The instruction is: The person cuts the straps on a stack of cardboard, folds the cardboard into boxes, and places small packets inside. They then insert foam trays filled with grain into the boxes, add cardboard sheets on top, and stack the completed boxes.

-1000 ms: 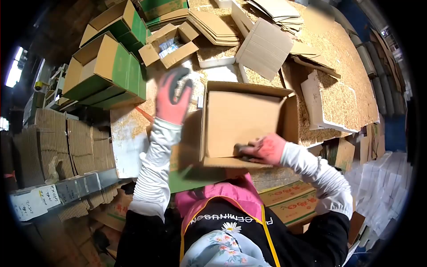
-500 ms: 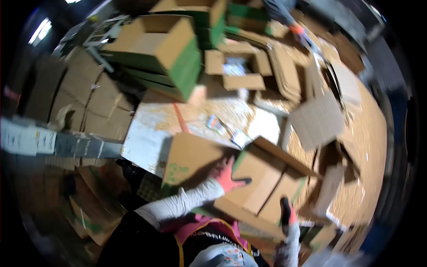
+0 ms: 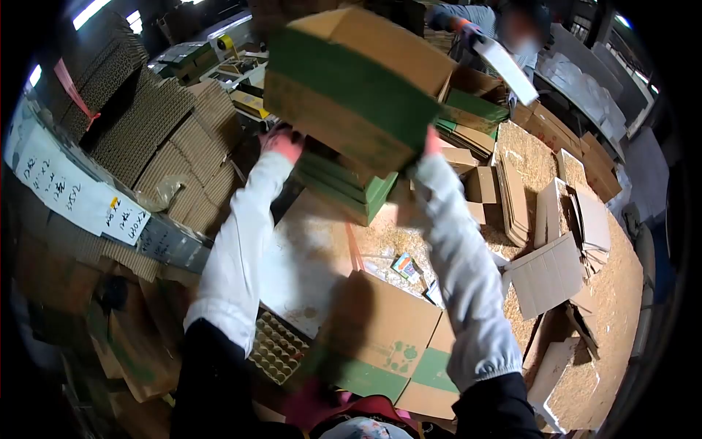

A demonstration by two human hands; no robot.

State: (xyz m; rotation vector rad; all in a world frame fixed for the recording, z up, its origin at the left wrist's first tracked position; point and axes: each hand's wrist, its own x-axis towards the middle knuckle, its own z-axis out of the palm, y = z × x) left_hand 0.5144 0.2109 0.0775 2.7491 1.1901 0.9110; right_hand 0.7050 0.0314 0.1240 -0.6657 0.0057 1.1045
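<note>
A large cardboard box (image 3: 358, 88) with a green band is raised in front of me, tilted and slightly blurred. My left hand (image 3: 284, 143), in a pink glove with dark fingertips, grips its lower left edge. At its lower right side is my right hand (image 3: 433, 143), closed on the box and partly hidden behind it. Directly below the raised box stand green-banded boxes (image 3: 333, 179) in a stack. Close to my body, a cardboard box (image 3: 395, 318) with green print lies on the white table (image 3: 292, 271).
Wood shavings (image 3: 526, 157) cover the right side. Cardboard pieces (image 3: 545, 274) lie among them. Corrugated sheets (image 3: 161, 121) are piled at left, by a handwritten paper (image 3: 66, 183). An egg tray (image 3: 278, 347) sits below. Across the table, another person (image 3: 468, 22) holds a white slab (image 3: 506, 69).
Both my hands have left the box near my body and now hold a green-banded box up over the stack. My view has tilted up. The other person now holds a white slab.
</note>
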